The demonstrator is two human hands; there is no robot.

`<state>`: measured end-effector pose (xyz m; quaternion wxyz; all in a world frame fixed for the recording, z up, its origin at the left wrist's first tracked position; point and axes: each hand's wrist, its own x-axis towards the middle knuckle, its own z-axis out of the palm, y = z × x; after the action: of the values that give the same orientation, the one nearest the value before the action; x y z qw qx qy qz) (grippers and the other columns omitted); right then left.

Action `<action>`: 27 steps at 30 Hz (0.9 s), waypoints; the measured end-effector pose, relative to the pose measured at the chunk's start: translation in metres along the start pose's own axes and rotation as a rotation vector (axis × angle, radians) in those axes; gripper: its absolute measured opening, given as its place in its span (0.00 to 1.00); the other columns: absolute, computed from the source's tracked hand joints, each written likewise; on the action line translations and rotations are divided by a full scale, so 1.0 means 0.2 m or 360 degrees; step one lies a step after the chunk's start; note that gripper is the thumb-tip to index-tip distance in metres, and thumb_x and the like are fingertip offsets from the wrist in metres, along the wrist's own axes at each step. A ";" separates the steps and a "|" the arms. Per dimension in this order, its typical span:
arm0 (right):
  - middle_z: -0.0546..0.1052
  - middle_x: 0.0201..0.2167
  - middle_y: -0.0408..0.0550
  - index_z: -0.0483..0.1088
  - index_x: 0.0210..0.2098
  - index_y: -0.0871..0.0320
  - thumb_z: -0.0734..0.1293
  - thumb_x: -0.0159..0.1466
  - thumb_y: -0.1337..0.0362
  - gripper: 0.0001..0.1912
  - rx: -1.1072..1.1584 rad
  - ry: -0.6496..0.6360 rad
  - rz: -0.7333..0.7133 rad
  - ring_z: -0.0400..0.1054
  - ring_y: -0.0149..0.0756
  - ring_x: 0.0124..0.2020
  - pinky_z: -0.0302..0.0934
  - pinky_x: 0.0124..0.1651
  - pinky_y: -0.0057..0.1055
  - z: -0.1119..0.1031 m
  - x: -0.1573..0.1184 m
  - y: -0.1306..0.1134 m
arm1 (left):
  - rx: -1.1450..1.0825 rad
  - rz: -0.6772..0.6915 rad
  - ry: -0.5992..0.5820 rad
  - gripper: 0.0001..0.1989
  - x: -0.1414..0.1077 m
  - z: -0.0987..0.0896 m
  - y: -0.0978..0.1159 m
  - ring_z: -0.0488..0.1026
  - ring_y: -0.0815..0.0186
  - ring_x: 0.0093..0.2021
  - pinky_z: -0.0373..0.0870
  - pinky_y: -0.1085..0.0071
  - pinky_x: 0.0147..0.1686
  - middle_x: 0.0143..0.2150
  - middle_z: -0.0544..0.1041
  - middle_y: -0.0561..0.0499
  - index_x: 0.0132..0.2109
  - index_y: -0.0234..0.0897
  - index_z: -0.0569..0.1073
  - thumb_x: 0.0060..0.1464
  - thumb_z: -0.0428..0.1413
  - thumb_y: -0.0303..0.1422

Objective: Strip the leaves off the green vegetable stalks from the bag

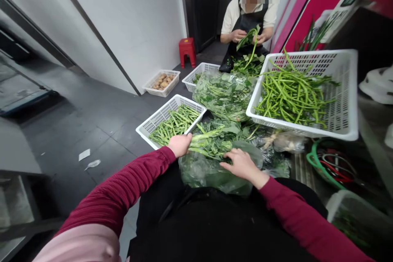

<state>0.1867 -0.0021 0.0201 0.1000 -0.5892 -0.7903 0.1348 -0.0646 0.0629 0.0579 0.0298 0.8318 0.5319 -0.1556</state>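
Three white slatted baskets crowd the person's far side: one on the left [159,119] heaped with cut green stems [175,125], a bigger one on the right [345,102] with long thin stalks [291,94], and a small one farther off beyond the bagged greens [223,86]. That clear, crinkled bundle stands between the person and a co-worker [249,16], who fingers a leafy sprig [253,43].

Near the lap, the left hand [179,146] is closed around the pale, smooth ends of a leafy bunch [210,139], held above a filmy plastic bag [211,176]. The right hand [240,163], fingers bent and loosely spread, touches its ruffled leaves; whether it grips any, I can't tell.

The right basket's raised rim limits that side; on the left, grey tiled floor [107,127] gives more room.
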 end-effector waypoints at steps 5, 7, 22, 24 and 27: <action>0.67 0.39 0.52 0.62 0.48 0.57 0.58 0.58 0.49 0.24 0.0122 0.0343 0.0118 0.63 0.40 0.38 0.56 0.37 0.32 0.03 0.11 -0.08 | -0.0063 -0.0047 0.0190 0.23 -0.05 0.00 0.08 0.70 0.58 0.36 0.65 0.67 0.33 0.38 0.70 0.44 0.46 0.36 0.59 0.43 0.55 0.37; 0.67 0.38 0.51 0.64 0.45 0.56 0.58 0.59 0.52 0.19 0.0130 0.0341 0.0177 0.64 0.38 0.35 0.56 0.35 0.31 0.04 0.16 -0.09 | -0.0065 -0.0017 0.0253 0.23 -0.04 0.01 0.12 0.70 0.57 0.38 0.64 0.66 0.34 0.39 0.69 0.44 0.47 0.35 0.58 0.44 0.54 0.36; 0.62 0.40 0.49 0.68 0.37 0.56 0.58 0.56 0.67 0.11 0.0467 0.0742 0.0118 0.60 0.38 0.41 0.57 0.45 0.34 -0.09 0.34 0.35 | -0.2804 -0.0465 0.0206 0.08 0.23 0.10 -0.07 0.73 0.68 0.37 0.71 0.75 0.30 0.35 0.74 0.45 0.34 0.34 0.62 0.50 0.48 0.35; 0.61 0.43 0.49 0.68 0.36 0.55 0.58 0.55 0.68 0.11 0.0508 0.0694 -0.0005 0.60 0.38 0.44 0.56 0.47 0.34 -0.07 0.39 0.32 | -0.3145 -0.0335 0.0168 0.07 0.27 0.06 0.00 0.71 0.68 0.43 0.71 0.74 0.37 0.41 0.74 0.44 0.34 0.34 0.62 0.48 0.51 0.32; 0.59 0.48 0.48 0.69 0.36 0.53 0.58 0.55 0.70 0.12 0.0535 0.0650 -0.0104 0.59 0.38 0.47 0.56 0.48 0.34 -0.05 0.46 0.28 | -0.3313 -0.0302 -0.0099 0.11 0.32 0.06 0.12 0.73 0.67 0.40 0.71 0.71 0.37 0.44 0.73 0.42 0.36 0.34 0.62 0.44 0.55 0.30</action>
<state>0.2135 0.1023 0.0108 0.3583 -0.5535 -0.7389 0.1391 -0.0217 0.1058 0.0257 0.7328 0.3456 0.4653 0.3564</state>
